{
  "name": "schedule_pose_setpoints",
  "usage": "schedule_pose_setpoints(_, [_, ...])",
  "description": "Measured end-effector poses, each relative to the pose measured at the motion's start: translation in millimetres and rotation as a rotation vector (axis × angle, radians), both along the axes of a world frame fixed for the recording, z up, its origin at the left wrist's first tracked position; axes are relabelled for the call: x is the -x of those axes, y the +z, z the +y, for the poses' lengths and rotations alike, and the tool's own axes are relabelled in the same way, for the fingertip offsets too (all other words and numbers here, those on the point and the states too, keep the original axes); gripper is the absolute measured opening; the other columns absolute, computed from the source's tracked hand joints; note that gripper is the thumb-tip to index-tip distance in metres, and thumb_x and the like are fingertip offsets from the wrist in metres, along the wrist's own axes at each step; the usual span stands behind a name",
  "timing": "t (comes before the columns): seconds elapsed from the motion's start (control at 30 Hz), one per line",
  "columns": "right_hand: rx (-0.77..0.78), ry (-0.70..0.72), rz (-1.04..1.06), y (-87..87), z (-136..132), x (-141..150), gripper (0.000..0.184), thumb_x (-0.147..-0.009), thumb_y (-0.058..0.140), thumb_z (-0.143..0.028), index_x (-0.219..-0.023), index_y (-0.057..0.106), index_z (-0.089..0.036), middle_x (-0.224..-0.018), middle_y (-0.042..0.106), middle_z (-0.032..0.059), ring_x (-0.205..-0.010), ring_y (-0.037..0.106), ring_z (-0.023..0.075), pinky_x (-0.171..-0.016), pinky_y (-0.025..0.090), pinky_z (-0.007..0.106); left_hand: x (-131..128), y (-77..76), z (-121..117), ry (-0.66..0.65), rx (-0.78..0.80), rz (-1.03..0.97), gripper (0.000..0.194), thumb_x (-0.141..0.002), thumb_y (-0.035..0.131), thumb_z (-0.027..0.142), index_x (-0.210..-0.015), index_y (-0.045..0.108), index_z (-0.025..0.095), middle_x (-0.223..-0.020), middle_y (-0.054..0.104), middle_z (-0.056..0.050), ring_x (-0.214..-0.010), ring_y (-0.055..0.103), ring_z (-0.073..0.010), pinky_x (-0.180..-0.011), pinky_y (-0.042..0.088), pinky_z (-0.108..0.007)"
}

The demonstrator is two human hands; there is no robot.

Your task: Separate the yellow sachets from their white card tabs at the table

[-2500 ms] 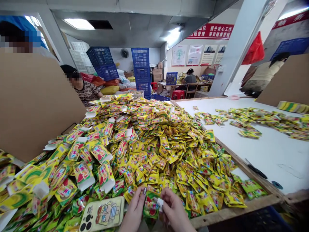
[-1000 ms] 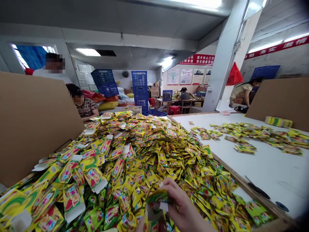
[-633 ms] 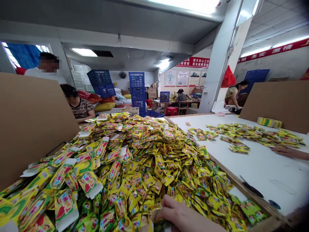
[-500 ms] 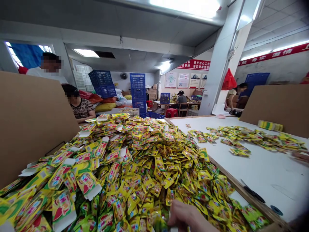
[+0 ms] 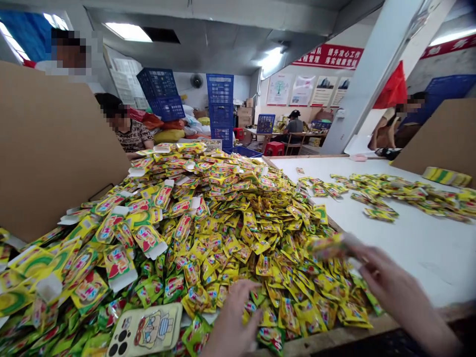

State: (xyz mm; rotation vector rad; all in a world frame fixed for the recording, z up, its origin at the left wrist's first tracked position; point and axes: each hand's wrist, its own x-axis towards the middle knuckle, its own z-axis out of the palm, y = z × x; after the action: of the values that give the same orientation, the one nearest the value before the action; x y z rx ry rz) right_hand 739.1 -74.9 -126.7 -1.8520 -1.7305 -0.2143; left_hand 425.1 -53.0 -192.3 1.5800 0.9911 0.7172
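Note:
My right hand (image 5: pixel 390 282) is raised over the right edge of the heap. Its fingers pinch a small yellow candy box (image 5: pixel 327 245), smeared by motion. At the lower middle my left hand (image 5: pixel 236 315) hangs over the front of the pile, its thumb and fingers apart and holding nothing visible. Beneath both hands lie many small yellow and green candy packets (image 5: pixel 293 282). To the left and behind, small printed boxes (image 5: pixel 89 290), several with open white flaps, lie on the packets.
A phone in a pale cartoon case (image 5: pixel 148 329) lies left of my left hand. The white table (image 5: pixel 379 248) on the right bears filled boxes (image 5: pixel 401 193). Cardboard panels (image 5: pixel 55 148) stand left and right. Several people sit or stand behind, near blue crates (image 5: pixel 221 104).
The view has tipped downward, bringing the phone and my left hand into sight. My right hand has moved up and right from the front of the pile and shows the small box.

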Motion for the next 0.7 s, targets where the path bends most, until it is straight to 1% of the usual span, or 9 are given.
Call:
schedule_pose_setpoints(0.07, [-0.038, -0.163, -0.178, -1.9, 10, -8, 0.048, -0.085, 0.036, -0.04, -0.124, 0.049, -0.016, -0.117, 0.056, 0.0186, -0.088, 0.06, 0.0322, -0.06, 0.048, 0.04, 15, -5.6, 14, 0.142, -0.172, 0.24, 0.03, -0.085, 0.042, 0.033, -0.11, 0.055, 0.023, -0.119, 0.055, -0.01, -0.116, 0.046, -0.0266, -0.101, 0.032, -0.045])
schedule_pose_setpoints(0.1, [-0.004, -0.099, -0.214, -7.2, 14, -1, 0.045, -0.085, 0.037, -0.036, -0.124, 0.048, -0.015, -0.117, 0.055, 0.0186, -0.094, 0.059, 0.0318, -0.065, 0.049, 0.042, 22, -10.4, 20, 0.189, -0.229, 0.339, 0.031, -0.086, 0.038, 0.035, -0.11, 0.054, 0.022, -0.115, 0.056, -0.011, -0.113, 0.048, -0.0268, -0.097, 0.036, -0.046])
schedule_pose_setpoints(0.17, [0.124, 0.242, -0.179, -25.3, 19, 35, 0.036, -0.082, 0.044, -0.024, -0.115, 0.054, -0.016, -0.108, 0.061, 0.0145, -0.099, 0.057, 0.0275, -0.08, 0.048, 0.04, 30, -22.7, 30, 0.238, -0.279, 0.44, 0.035, -0.084, 0.041, 0.039, -0.112, 0.052, 0.02, -0.112, 0.056, -0.012, -0.109, 0.05, -0.0286, -0.092, 0.039, -0.047])
schedule_pose_setpoints(0.2, [0.264, 0.449, -0.161, -36.6, 20, 58, 0.038, -0.077, 0.047, -0.016, -0.115, 0.055, -0.016, -0.107, 0.062, 0.0125, -0.1, 0.056, 0.0264, -0.084, 0.047, 0.04, 31, -29.1, 33, 0.261, -0.294, 0.456, 0.038, -0.082, 0.045, 0.042, -0.111, 0.052, 0.019, -0.11, 0.056, -0.012, -0.107, 0.05, -0.0299, -0.09, 0.039, -0.048])
schedule_pose_setpoints(0.23, [0.313, 0.551, -0.166, -47.9, 21, 81, 0.047, -0.068, 0.053, -0.011, -0.114, 0.056, -0.019, -0.107, 0.063, 0.009, -0.099, 0.056, 0.026, -0.084, 0.048, 0.038, 30, -35.0, 34, 0.283, -0.305, 0.454, 0.039, -0.079, 0.05, 0.043, -0.109, 0.053, 0.018, -0.107, 0.056, -0.012, -0.104, 0.05, -0.0313, -0.089, 0.038, -0.049])
schedule_pose_setpoints(0.3, [0.349, 0.625, -0.167, -66.5, 23, 118, 0.054, -0.061, 0.053, -0.004, -0.113, 0.057, -0.021, -0.107, 0.063, 0.0077, -0.1, 0.055, 0.0276, -0.086, 0.046, 0.039, 24, -43.8, 34, 0.322, -0.31, 0.419, 0.034, -0.073, 0.057, 0.043, -0.097, 0.057, 0.018, -0.098, 0.056, -0.01, -0.098, 0.05, -0.0327, -0.087, 0.037, -0.05])
schedule_pose_setpoints(0.37, [0.34, 0.617, -0.156, -76.5, 26, 136, 0.048, -0.065, 0.048, 0.0, -0.106, 0.06, -0.022, -0.103, 0.064, 0.0086, -0.097, 0.054, 0.0284, -0.085, 0.045, 0.04, 18, -47.9, 32, 0.344, -0.291, 0.365, 0.024, -0.072, 0.059, 0.04, -0.086, 0.056, 0.02, -0.092, 0.056, -0.008, -0.094, 0.051, -0.0317, -0.087, 0.036, -0.05])
schedule_pose_setpoints(0.5, [0.348, 0.624, -0.089, -73.7, 34, 127, 0.032, -0.073, 0.046, -0.005, -0.094, 0.062, -0.022, -0.091, 0.063, 0.0063, -0.089, 0.054, 0.0263, -0.08, 0.046, 0.039, 24, -50.5, 35, 0.372, -0.15, 0.182, 0.02, -0.078, 0.052, 0.039, -0.088, 0.047, 0.022, -0.083, 0.06, -0.004, -0.083, 0.058, -0.0247, -0.078, 0.045, -0.041])
schedule_pose_setpoints(0.7, [0.42, 0.652, 0.164, -42.9, 34, 122, 0.033, -0.086, 0.034, -0.012, -0.115, 0.047, -0.021, -0.098, 0.061, 0.005, -0.088, 0.056, 0.0171, -0.077, 0.046, 0.028, 33, -53.5, 42, 0.37, 0.117, -0.104, 0.043, -0.073, 0.054, 0.05, -0.101, 0.045, 0.019, -0.081, 0.058, -0.003, -0.07, 0.062, -0.0216, -0.052, 0.054, -0.033])
